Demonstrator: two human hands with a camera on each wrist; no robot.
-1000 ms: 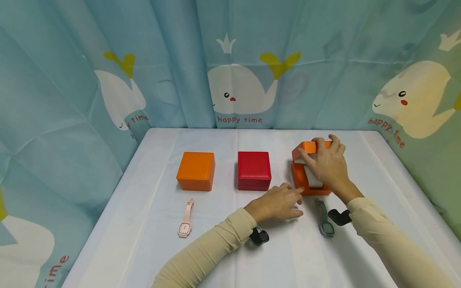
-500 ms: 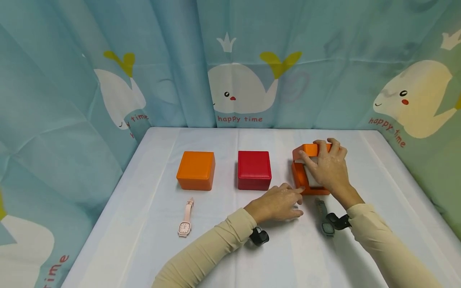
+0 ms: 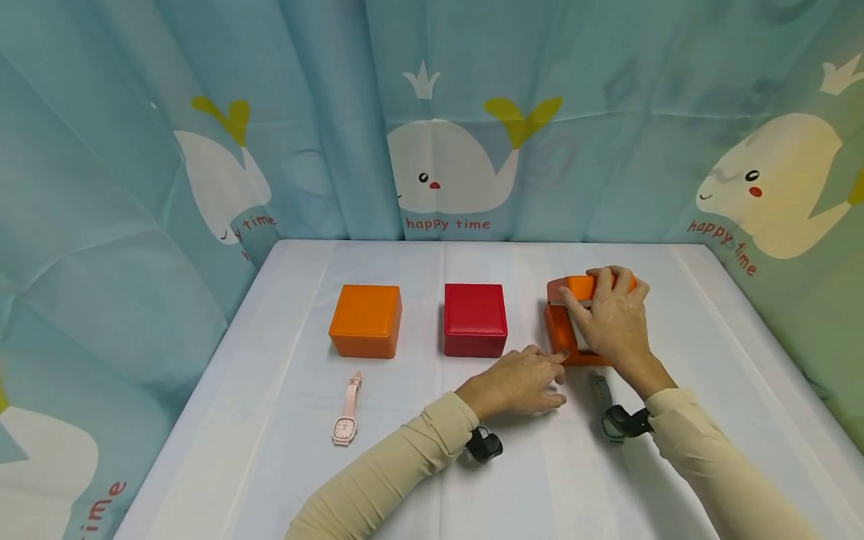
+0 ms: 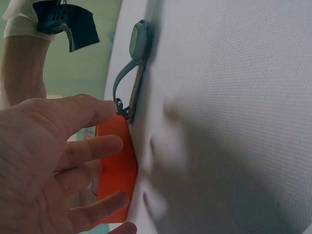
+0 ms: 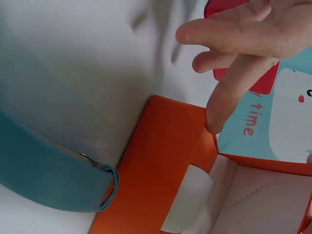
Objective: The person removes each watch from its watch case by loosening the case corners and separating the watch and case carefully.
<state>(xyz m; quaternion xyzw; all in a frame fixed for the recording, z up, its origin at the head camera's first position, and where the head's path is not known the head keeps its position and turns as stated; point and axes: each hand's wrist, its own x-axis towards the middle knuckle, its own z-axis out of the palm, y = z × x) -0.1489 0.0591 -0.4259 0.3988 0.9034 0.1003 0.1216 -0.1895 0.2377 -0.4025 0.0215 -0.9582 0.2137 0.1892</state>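
Note:
At the right of the table, an orange watch box [image 3: 557, 330] stands part-open with its lid [image 3: 579, 286] tilted over it. My right hand [image 3: 614, 322] grips that lid, thumb at its front edge and fingers over the top. A pale cushion [image 5: 189, 200] shows inside the box. With its index fingertip, my left hand [image 3: 520, 381] touches the box's front left corner; its other fingers are spread and hold nothing. In front of the box lies a grey-green watch [image 3: 602, 391], partly hidden by the right wrist camera in the head view.
Two closed boxes, one red [image 3: 475, 319] and one lighter orange [image 3: 366, 321], stand in a row to the left. A pink watch [image 3: 347, 411] lies before the lighter orange one. Blue whale-print curtains [image 3: 337, 150] hang around the white-covered table [image 3: 418, 480].
My right hand has brought the lid lower and slightly forward, narrowing the box's opening. The left hand stays at the box's corner.

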